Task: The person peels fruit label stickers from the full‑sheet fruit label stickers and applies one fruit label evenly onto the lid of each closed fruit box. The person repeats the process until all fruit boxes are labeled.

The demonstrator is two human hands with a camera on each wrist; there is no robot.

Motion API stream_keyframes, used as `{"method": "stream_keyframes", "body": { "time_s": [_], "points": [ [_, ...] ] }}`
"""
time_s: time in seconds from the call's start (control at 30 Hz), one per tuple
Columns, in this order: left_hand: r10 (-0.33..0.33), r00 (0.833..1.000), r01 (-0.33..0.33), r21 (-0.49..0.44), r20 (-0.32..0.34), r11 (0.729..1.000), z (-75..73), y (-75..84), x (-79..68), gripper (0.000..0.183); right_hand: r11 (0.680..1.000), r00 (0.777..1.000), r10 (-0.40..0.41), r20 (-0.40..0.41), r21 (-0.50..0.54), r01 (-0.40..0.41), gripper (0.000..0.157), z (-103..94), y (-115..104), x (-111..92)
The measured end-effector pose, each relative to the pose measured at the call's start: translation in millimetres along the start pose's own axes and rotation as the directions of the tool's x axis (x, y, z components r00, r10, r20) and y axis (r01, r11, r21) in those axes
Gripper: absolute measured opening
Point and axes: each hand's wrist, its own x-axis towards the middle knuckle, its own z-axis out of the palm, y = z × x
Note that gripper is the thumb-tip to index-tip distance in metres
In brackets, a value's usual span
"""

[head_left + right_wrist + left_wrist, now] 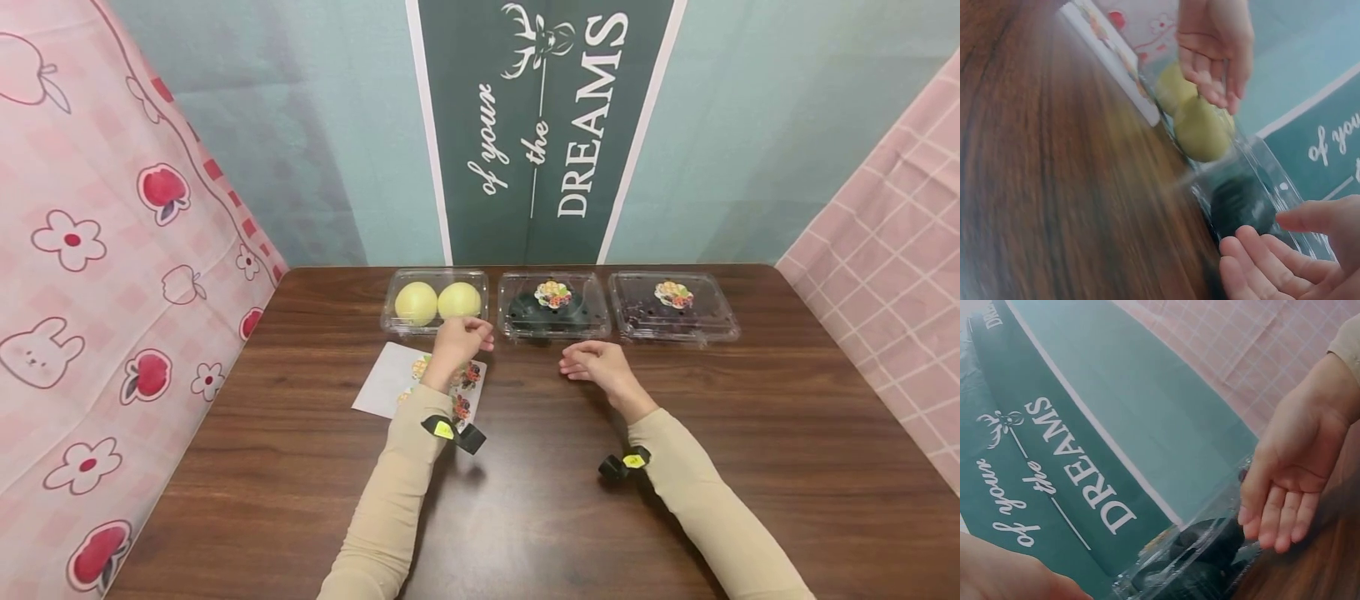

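Note:
My left hand (461,342) hovers over the sticker sheet (382,383), near the front of a clear plastic box (433,275) with two round yellow-green fruits (416,303). Its fingers are loosely bent around nothing. To the right, my right hand (602,368) is above the table, in front of the middle clear box (517,333), its fingers relaxed and holding nothing. Dark green contents (1241,203) show through this box in the right wrist view. A fruit-print sticker (553,293) is on its lid. The sheet bears several fruit stickers, partly hidden by my left wrist.
A third clear box (697,321) with dark purple contents stands at the right end of the row, a similar sticker (673,294) on its lid. The boxes line the far edge of the brown wooden table (540,517), before a green curtain (322,125).

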Motion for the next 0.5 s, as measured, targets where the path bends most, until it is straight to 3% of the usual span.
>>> {"method": "stream_keyframes", "body": {
  "time_s": [0.1,0.23,0.5],
  "points": [
    [-0.001,1.000,0.001,-0.010,-0.015,1.000,-3.7,0.0,1.4,0.023,0.997,0.999,-0.036,0.023,-0.065,0.037,0.032,9.3,-1,1],
    [-0.006,0.999,0.002,-0.090,-0.045,0.996,-6.6,-0.9,2.8,0.022,0.985,0.994,-0.087,0.065,-0.146,0.096,0.028,22.7,-3,3],
    [-0.004,0.997,-0.009,-0.156,-0.082,0.988,-15.3,-4.9,6.2,0.023,0.934,0.984,-0.162,0.080,-0.311,0.178,0.023,50.9,-8,6]
  ]
}}
